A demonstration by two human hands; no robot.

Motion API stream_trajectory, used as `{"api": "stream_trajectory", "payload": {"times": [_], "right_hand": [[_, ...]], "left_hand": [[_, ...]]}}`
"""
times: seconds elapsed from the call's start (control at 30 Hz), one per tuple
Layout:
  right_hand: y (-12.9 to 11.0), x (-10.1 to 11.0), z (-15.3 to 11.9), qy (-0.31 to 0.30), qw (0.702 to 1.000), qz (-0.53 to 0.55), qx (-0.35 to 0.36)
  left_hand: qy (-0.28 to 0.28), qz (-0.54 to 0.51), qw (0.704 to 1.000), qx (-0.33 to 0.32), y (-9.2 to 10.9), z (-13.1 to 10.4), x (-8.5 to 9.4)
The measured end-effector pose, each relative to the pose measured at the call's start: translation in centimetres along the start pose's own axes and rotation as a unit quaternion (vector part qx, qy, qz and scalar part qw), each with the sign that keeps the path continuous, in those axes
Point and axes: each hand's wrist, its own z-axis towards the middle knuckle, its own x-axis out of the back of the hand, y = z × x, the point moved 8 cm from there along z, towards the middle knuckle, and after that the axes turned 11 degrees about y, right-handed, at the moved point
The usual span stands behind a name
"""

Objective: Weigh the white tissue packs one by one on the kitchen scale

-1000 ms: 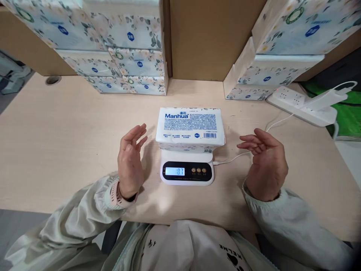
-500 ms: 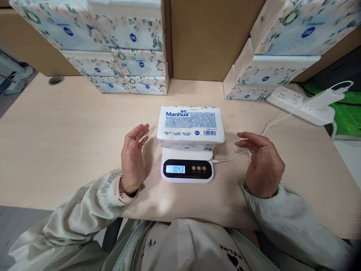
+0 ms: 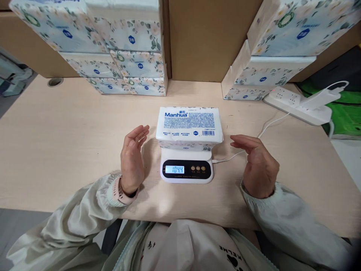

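Observation:
A white pack of tissues (image 3: 188, 126) with blue "Manhua" print lies on a small white digital scale (image 3: 186, 155) in the middle of the desk. The scale's lit display (image 3: 174, 169) reads 104.4. To the left of the pack, my left hand (image 3: 133, 158) holds nothing, its fingers stretched out and the palm turned inward; a pink watch strap is round that wrist. My right hand (image 3: 258, 163) is on the pack's other side, also holding nothing, fingers extended toward it. Neither hand touches the pack or the scale.
Stacks of flowered tissue packs (image 3: 138, 66) stand at the back left, with another stack (image 3: 265, 71) at the back right. A brown cardboard box (image 3: 208, 41) is behind them. A white cable (image 3: 229, 157) runs from the scale to a power strip (image 3: 299, 105) on the right.
My right hand has moved slightly left, closer to the pack. The display has gone from 104.3 to 104.4. My left hand has hardly moved.

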Motion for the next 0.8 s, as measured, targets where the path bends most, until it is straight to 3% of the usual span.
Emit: {"api": "stream_trajectory", "payload": {"times": [0.63,0.7,0.8], "right_hand": [[0.0,-0.1,-0.1,-0.016,0.999,-0.026,-0.014],[0.6,-0.8,-0.2,-0.042,0.999,-0.019,-0.027],[1.4,-3.1,-0.6,-0.130,0.990,0.016,-0.053]], "left_hand": [[-0.012,0.001,1.000,0.001,-0.4,0.0,0.0],[-0.017,-0.002,1.000,-0.001,-0.4,0.1,-0.2],[-0.054,0.030,0.998,0.004,-0.1,0.6,-1.2]]}}
